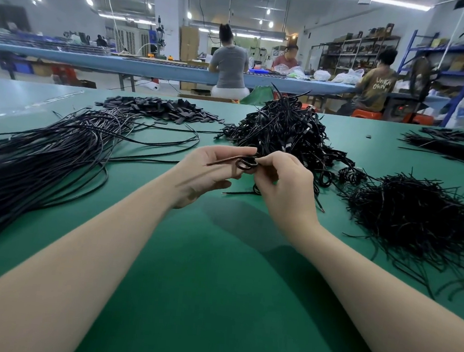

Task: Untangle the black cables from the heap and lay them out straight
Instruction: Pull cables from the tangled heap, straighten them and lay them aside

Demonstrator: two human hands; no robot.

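Hands: left hand (pixel 211 171) & right hand (pixel 283 180) both raised over the desk (pixel 216 272), close together, each pinching the same coiled cable (pixel 246 164) w/ fingertips curled on it.
Cable in hand: small tight loop betw. the two hands; one short end sticks out leftward across the left fingers, a loose tail drops below the right hand to the desk.
Heap: tangled heap (pixel 288 130) sits just beyond the hands, a bit to the right hand's far side; still tall & dense, small coils spilling off its near edge.
Done so far: straightened cables (pixel 47 157) lie in a long sweeping bundle well out from the left hand, roughly parallel, some ends curving wide.
Left to do: judging by heap size, a lot – prob. most of the job remains; the coil in hand isn't unwound yet.
Other piles: short-piece pile (pixel 409 216) near the right hand's outer side; flat black tabs (pixel 161 109) beyond the left hand; more strands (pixel 452 147) far right.
Room: bare green desk under & nearer than both hands, enough to pull the coil open; leftward lane to the bundle looks free.
Edges: far desk edge behind the heap; workers at another bench well beyond it.
Risk: right elbow swing could brush the short-piece pile.
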